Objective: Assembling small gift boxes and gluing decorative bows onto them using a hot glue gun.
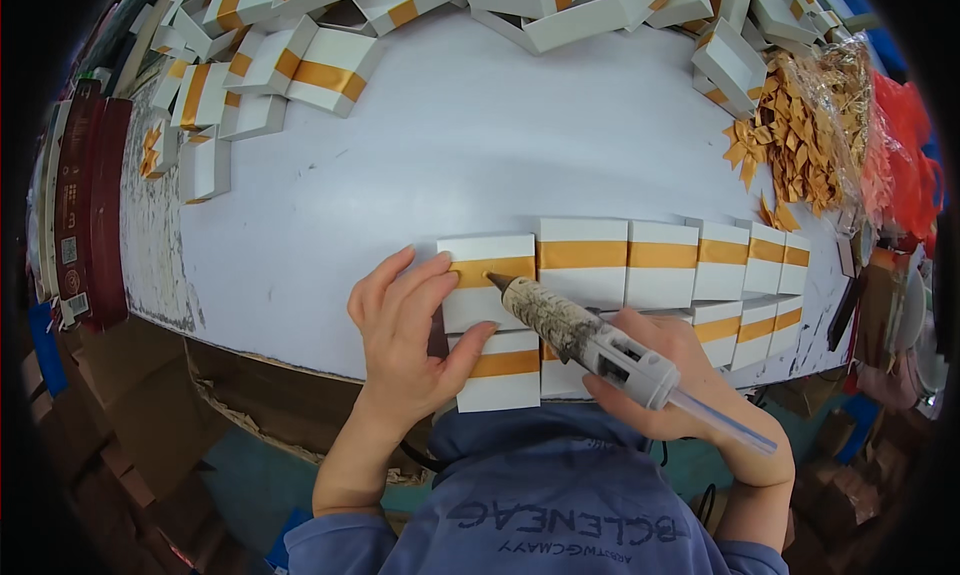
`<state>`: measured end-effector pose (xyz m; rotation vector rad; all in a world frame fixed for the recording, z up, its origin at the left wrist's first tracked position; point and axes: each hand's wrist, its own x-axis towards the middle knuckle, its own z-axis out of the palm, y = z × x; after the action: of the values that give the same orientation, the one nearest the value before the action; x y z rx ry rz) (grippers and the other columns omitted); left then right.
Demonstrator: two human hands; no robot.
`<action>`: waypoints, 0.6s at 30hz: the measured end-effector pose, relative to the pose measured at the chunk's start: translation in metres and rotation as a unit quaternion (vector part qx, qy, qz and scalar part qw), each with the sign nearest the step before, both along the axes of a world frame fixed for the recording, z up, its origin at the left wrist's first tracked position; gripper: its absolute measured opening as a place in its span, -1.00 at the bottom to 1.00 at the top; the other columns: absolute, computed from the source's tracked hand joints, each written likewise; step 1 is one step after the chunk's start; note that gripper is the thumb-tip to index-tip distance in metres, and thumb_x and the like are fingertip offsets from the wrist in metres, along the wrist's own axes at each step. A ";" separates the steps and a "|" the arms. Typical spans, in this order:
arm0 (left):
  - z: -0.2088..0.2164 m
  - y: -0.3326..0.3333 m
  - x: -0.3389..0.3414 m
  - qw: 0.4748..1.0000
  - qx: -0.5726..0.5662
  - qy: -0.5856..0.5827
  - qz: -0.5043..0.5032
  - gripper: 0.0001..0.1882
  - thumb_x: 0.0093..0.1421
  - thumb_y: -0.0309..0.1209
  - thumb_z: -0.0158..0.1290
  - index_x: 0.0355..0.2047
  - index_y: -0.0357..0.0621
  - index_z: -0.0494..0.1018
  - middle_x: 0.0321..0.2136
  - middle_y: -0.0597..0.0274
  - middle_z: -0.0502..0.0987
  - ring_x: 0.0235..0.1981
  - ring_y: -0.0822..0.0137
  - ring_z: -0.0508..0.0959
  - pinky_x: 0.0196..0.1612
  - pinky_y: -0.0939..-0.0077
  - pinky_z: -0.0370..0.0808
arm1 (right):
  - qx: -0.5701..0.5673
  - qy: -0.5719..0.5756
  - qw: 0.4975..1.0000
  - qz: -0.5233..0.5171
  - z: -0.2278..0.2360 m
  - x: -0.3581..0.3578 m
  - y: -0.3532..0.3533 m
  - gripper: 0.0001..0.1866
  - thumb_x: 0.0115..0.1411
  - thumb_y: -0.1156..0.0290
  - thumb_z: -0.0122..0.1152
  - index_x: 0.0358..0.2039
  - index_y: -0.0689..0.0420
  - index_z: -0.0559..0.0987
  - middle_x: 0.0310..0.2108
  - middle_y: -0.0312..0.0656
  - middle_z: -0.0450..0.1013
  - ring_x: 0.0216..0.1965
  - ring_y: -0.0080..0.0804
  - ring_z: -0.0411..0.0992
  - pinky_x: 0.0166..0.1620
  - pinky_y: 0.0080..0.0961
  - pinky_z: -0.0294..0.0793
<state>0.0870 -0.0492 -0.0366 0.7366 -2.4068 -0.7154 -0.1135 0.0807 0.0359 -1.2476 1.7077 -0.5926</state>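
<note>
My right hand [670, 370] is closed round a hot glue gun [590, 340] with a white, blotched body and a clear glue stick in its rear. Its nozzle points up and left, the tip at the gold ribbon [475, 272] across a white gift box [490, 305]. My left hand [410, 325] grips that box at its left side, index fingertip by the ribbon and thumb at the lower edge. This box is the leftmost of the upper row; another ribboned box [500, 387] lies just below. My right hand and the gun partly cover the lower row.
Ribboned boxes [663, 260] continue rightward in two rows. Gold bows [800, 135] are heaped at the right beside red plastic [900, 155]. Loose white boxes [335, 70] pile along the far side of the white table [420, 155]. Dark red boxes [90, 205] stand at the left.
</note>
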 end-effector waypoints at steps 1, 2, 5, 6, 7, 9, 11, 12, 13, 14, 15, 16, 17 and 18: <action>0.000 -0.001 0.000 1.000 0.000 0.000 -0.001 -0.46 -0.22 -0.39 0.28 -0.18 -0.19 0.38 -0.12 0.12 0.43 -0.02 0.02 0.33 0.01 0.25 0.11 | 0.000 0.000 1.000 -0.001 -0.001 -0.002 0.002 -0.72 -0.10 0.41 0.21 -0.35 0.22 0.44 -0.58 -0.18 0.40 -0.53 -0.39 0.41 -0.40 -0.47 0.37; 0.002 -0.002 0.002 1.000 -0.007 -0.009 0.000 -0.45 -0.23 -0.38 0.28 -0.18 -0.18 0.38 -0.12 0.12 0.43 -0.02 0.03 0.33 0.00 0.26 0.12 | 0.013 -0.082 0.996 -0.021 -0.001 -0.004 0.007 -0.73 -0.11 0.42 0.21 -0.35 0.20 0.43 -0.55 -0.15 0.41 -0.50 -0.28 0.43 -0.40 -0.43 0.39; 0.004 0.002 0.001 0.999 -0.039 -0.004 -0.011 -0.47 -0.24 -0.35 0.27 -0.20 -0.15 0.39 -0.12 0.15 0.43 -0.05 0.08 0.33 -0.04 0.27 0.12 | -0.030 -0.168 0.982 -0.084 -0.015 -0.014 0.034 -0.75 -0.12 0.45 0.20 -0.36 0.17 0.45 -0.48 -0.13 0.43 -0.45 -0.22 0.45 -0.37 -0.41 0.41; 0.004 0.004 0.001 0.998 -0.064 0.008 -0.020 -0.50 -0.23 -0.32 0.27 -0.23 -0.13 0.40 -0.12 0.17 0.43 -0.06 0.10 0.33 -0.06 0.28 0.12 | -0.086 -0.173 0.973 -0.124 -0.017 -0.017 0.043 -0.76 -0.13 0.47 0.19 -0.36 0.17 0.49 -0.44 -0.15 0.44 -0.43 -0.27 0.45 -0.33 -0.44 0.41; 0.009 0.007 -0.003 0.998 -0.061 0.010 -0.022 -0.50 -0.23 -0.32 0.27 -0.23 -0.13 0.40 -0.12 0.17 0.43 -0.06 0.10 0.33 -0.06 0.28 0.12 | -0.045 -0.201 0.960 -0.188 -0.011 -0.021 0.049 -0.82 -0.12 0.48 0.19 -0.42 0.18 0.51 -0.42 -0.13 0.45 -0.41 -0.27 0.44 -0.32 -0.48 0.40; 0.020 0.015 -0.014 0.985 -0.104 -0.022 -0.138 -0.53 -0.18 -0.21 0.21 -0.24 -0.12 0.42 -0.15 0.18 0.46 -0.10 0.13 0.34 -0.07 0.27 0.13 | 0.018 -0.167 0.962 -0.214 -0.001 -0.022 0.047 -0.83 -0.11 0.48 0.19 -0.43 0.19 0.50 -0.44 -0.13 0.44 -0.43 -0.27 0.44 -0.33 -0.48 0.40; 0.020 0.024 -0.025 0.979 -0.113 -0.053 -0.159 -0.56 -0.15 -0.16 0.18 -0.28 -0.12 0.44 -0.16 0.19 0.46 -0.12 0.18 0.34 -0.08 0.28 0.10 | 0.101 -0.138 0.956 -0.236 0.001 -0.022 0.046 -0.83 -0.11 0.49 0.19 -0.44 0.19 0.48 -0.50 -0.13 0.41 -0.49 -0.25 0.43 -0.37 -0.47 0.40; 0.020 0.026 -0.029 0.972 -0.123 -0.084 -0.180 -0.58 -0.12 -0.10 0.14 -0.32 -0.11 0.45 -0.17 0.21 0.47 -0.14 0.22 0.34 -0.10 0.30 0.07 | 0.102 -0.138 0.956 -0.239 0.000 -0.023 0.046 -0.83 -0.11 0.49 0.19 -0.44 0.19 0.48 -0.50 -0.13 0.41 -0.49 -0.25 0.43 -0.37 -0.47 0.40; 0.020 0.027 -0.031 0.972 -0.122 -0.083 -0.183 -0.58 -0.12 -0.10 0.14 -0.32 -0.11 0.45 -0.17 0.21 0.47 -0.14 0.22 0.34 -0.10 0.30 0.07 | 0.062 -0.061 0.979 -0.184 -0.001 -0.024 0.047 -0.83 -0.10 0.49 0.19 -0.43 0.19 0.47 -0.51 -0.14 0.40 -0.50 -0.26 0.42 -0.38 -0.47 0.40; 0.021 0.027 -0.031 0.969 -0.140 -0.091 -0.181 -0.58 -0.11 -0.07 0.12 -0.34 -0.11 0.46 -0.17 0.21 0.47 -0.16 0.26 0.34 -0.10 0.30 0.05 | 0.022 0.015 0.991 -0.127 -0.002 -0.024 0.047 -0.82 -0.10 0.48 0.20 -0.42 0.19 0.46 -0.53 -0.15 0.39 -0.52 -0.27 0.41 -0.39 -0.47 0.39; 0.021 0.027 -0.032 0.966 -0.157 -0.098 -0.180 -0.58 -0.10 -0.04 0.10 -0.37 -0.11 0.47 -0.17 0.21 0.47 -0.18 0.29 0.33 -0.09 0.31 0.04 | -0.030 0.092 0.995 -0.028 -0.002 -0.027 0.045 -0.76 -0.12 0.45 0.22 -0.38 0.19 0.46 -0.50 -0.15 0.42 -0.44 -0.28 0.44 -0.35 -0.47 0.40; 0.023 0.027 -0.034 0.965 -0.157 -0.097 -0.184 -0.58 -0.10 -0.04 0.10 -0.37 -0.11 0.47 -0.17 0.21 0.47 -0.18 0.29 0.33 -0.09 0.31 0.04 | -0.029 0.092 0.995 -0.033 -0.005 -0.028 0.053 -0.76 -0.12 0.45 0.22 -0.38 0.19 0.46 -0.50 -0.15 0.42 -0.44 -0.28 0.44 -0.35 -0.47 0.40; 0.026 0.027 -0.035 0.964 -0.151 -0.105 -0.191 -0.58 -0.10 -0.04 0.10 -0.37 -0.11 0.47 -0.17 0.21 0.48 -0.19 0.30 0.33 -0.11 0.32 0.04 | -0.005 -0.055 0.992 -0.111 -0.009 -0.028 0.065 -0.72 -0.14 0.44 0.23 -0.35 0.21 0.47 -0.44 -0.14 0.44 -0.40 -0.30 0.45 -0.32 -0.49 0.41; 0.028 0.027 -0.038 0.963 -0.144 -0.112 -0.198 -0.57 -0.11 -0.03 0.09 -0.37 -0.11 0.47 -0.17 0.22 0.48 -0.20 0.32 0.32 -0.12 0.33 0.04 | 0.019 -0.200 0.962 -0.186 -0.011 -0.030 0.075 -0.68 -0.15 0.44 0.23 -0.32 0.22 0.48 -0.38 -0.13 0.45 -0.36 -0.33 0.46 -0.30 -0.50 0.41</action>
<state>0.0494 -0.0223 -0.0085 0.2253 -2.8247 -0.4252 -0.1438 0.1558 0.0249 -0.7142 1.6008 -0.9593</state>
